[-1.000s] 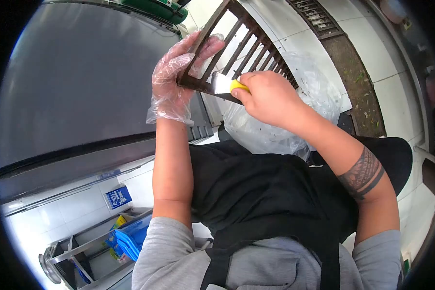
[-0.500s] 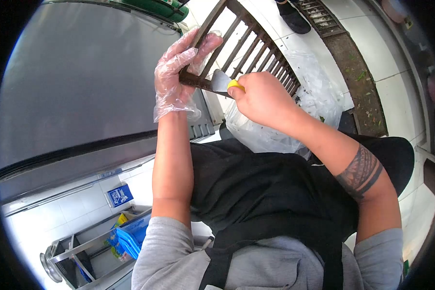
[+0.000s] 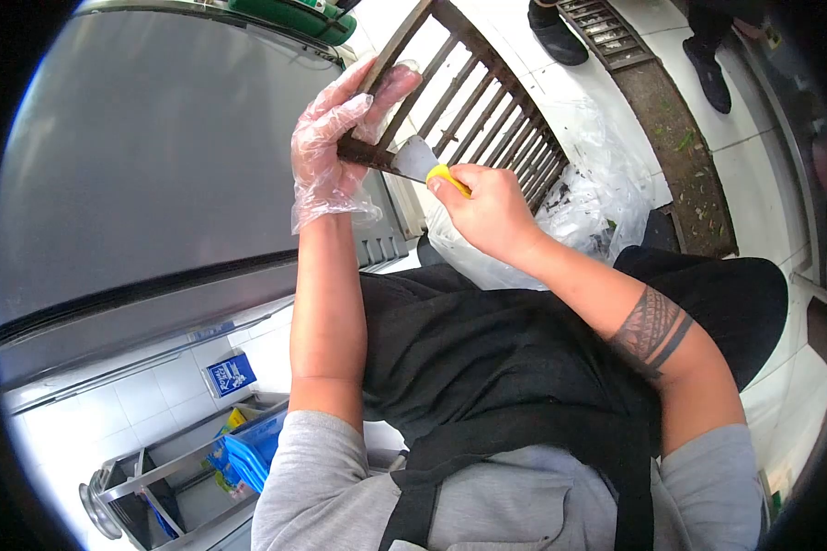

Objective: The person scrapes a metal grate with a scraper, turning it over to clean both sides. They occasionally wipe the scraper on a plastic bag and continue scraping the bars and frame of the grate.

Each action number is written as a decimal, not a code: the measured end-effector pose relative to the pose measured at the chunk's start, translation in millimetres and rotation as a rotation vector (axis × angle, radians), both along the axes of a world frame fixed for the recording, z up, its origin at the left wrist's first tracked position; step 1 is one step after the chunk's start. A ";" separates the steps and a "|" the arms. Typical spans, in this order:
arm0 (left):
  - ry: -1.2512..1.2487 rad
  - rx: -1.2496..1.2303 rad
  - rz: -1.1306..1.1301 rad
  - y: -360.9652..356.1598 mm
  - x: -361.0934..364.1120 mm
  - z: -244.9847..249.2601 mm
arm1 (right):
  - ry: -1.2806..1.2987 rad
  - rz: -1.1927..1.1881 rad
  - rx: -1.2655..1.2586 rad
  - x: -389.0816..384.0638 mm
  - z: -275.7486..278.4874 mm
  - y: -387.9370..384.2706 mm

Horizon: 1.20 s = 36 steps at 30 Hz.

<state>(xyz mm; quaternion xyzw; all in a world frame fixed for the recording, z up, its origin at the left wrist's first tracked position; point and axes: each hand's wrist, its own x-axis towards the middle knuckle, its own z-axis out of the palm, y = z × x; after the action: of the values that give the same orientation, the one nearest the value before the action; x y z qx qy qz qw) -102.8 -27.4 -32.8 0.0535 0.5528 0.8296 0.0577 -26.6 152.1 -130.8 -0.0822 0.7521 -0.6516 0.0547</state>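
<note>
Your gloved left hand (image 3: 333, 140) grips the grate (image 3: 458, 105) by its near corner, seemingly bracing it over the plastic bag (image 3: 629, 179); your right hand (image 3: 489, 209) (bare) clasps the scraper (image 3: 420, 163), blade at that near edge.

Your view is bright and mostly sharp; the floor tiles (image 3: 515, 46) at 1 o'clock wash nearly white; the scraper blade (image 3: 416, 158) at 12 shines pale; the grey panel (image 3: 156, 156) at 10 carries a soft sheen; your black apron (image 3: 487, 386) at 5 loses detail; the drain (image 3: 675, 147) at 2 bows with fisheye distortion; black fills your corners.
</note>
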 end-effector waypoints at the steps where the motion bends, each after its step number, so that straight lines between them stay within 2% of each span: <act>1: 0.001 -0.006 -0.007 0.5 0.2 1.5 | 0.046 -0.029 -0.038 0.5 -2.8 -1.8; 8: 0.024 -0.061 -0.032 1.1 2.4 4.3 | 0.080 -0.081 -0.145 8.2 -13.0 -18.6; 10: 0.002 -0.065 -0.026 1.2 2.3 4.5 | -0.072 -0.067 -0.194 11.9 -7.9 -22.8; 14: 0.018 -0.013 -0.059 -4.3 -0.4 -0.8 | -0.067 -0.105 -0.192 14.2 -0.7 -26.5; 17: 0.004 -0.015 -0.036 -3.1 1.2 2.2 | -0.128 -0.036 -0.128 8.9 9.0 -22.7; 19: -0.014 -0.053 -0.009 -0.6 2.2 4.6 | -0.405 0.041 -0.219 6.6 27.3 -16.7; 20: -0.007 -0.047 -0.009 -0.4 2.8 5.1 | -0.399 0.041 -0.213 6.1 33.9 -14.3; 22: -0.019 -0.043 -0.023 -0.1 3.9 5.8 | -0.597 0.075 -0.332 5.7 46.0 -9.9; 23: -0.012 -0.040 -0.026 0.1 4.6 6.4 | -0.590 0.071 -0.329 6.3 52.6 -7.3; 25: -0.023 -0.043 -0.030 2.0 6.1 8.4 | -0.748 0.085 -0.467 7.4 63.2 -2.4; 36: -0.017 -0.080 -0.019 -1.0 10.0 7.9 | -0.805 0.105 -0.666 21.2 53.9 -5.2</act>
<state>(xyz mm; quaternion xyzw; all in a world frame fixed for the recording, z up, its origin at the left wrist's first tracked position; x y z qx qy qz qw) -92.9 -28.4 -25.0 0.0491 0.5847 0.8065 0.0724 -5.4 146.8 -76.9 0.1240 0.4187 -0.8317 0.3428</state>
